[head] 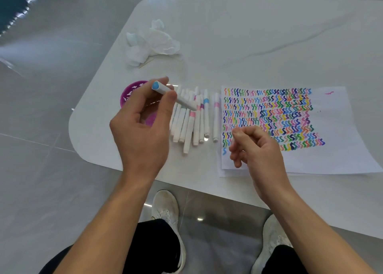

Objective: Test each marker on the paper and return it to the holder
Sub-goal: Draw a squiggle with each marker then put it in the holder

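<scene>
Progress: the paper (pixel 331 149) carries many full rows of coloured squiggles across its upper and middle area, so testing appears well advanced. Its lower strip and right margin are bare apart from one pink mark near the top right corner.

Item in hand: the left hand (pixel 143 126) pinches one marker (pixel 184 102) between thumb and fingertips, the other fingers loosely curled. The marker's blue end points up and away from the paper. It is held in the air left of the paper, above the near rim of the purple holder (pixel 128 93). Judgement: this marker is at the return step. Whether its writing end is capped cannot be told.

The right hand (pixel 259 149) hovers over the paper's lower left corner, fingers loosely curled; nothing is seen in its grasp.

Outstanding: a group of loose markers (pixel 199 120) lies side by side just left of the paper, between it and the holder. All lie outside the holder; whether each has been tested cannot be told. The holder's contents are mostly hidden by the left hand.

Surroundings: crumpled tissue (pixel 151 43) and a thin wooden stick (pixel 146 63) lie on the table (pixel 248 35) beyond the paper's upper left, well apart from it. Nothing visible blocks the route from the paper to the holder; the loose markers lie beneath it.
</scene>
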